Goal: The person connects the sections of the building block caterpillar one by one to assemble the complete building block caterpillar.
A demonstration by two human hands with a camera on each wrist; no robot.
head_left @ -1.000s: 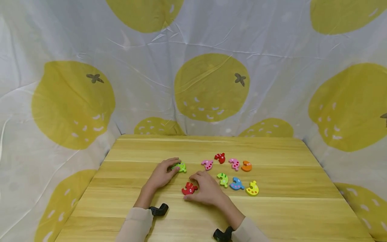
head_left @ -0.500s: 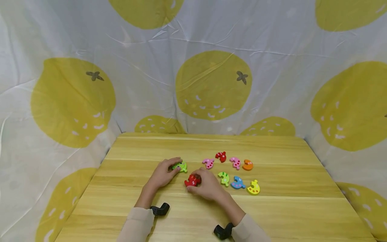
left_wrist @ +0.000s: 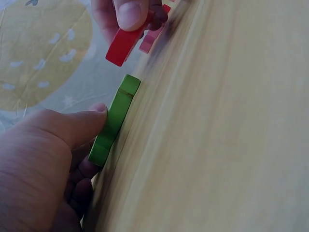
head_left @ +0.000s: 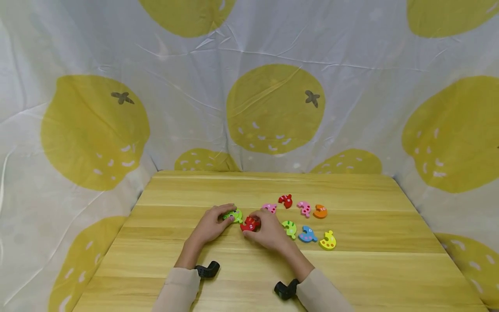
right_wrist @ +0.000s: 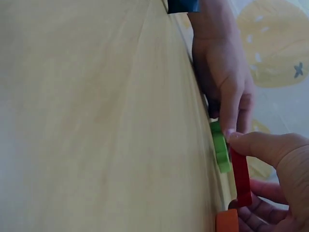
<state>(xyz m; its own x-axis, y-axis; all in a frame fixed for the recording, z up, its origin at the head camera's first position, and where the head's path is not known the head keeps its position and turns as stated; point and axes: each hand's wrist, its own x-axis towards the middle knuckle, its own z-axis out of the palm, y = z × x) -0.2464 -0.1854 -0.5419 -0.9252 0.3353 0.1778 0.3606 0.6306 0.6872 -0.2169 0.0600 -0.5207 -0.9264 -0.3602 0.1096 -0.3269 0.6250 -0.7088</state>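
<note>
In the head view my left hand holds a green puzzle piece with a face on it, on the wooden table. Its thumb presses the near side, as the left wrist view shows of that green piece. Just to the right, my right hand pinches a red puzzle piece marked 2 between thumb and fingers. That red piece is tilted and raised off the tabletop in the left wrist view. Only a narrow gap parts the two pieces in the head view.
Beyond my right hand lies a pink piece, partly hidden. Further right are a red piece, a pink piece and an orange piece. Nearer lie green, blue and yellow pieces. A patterned cloth surrounds the table.
My right hand has carried the red piece away from me and slightly right, up beside the green piece. My left hand has kept its hold on the green piece.
</note>
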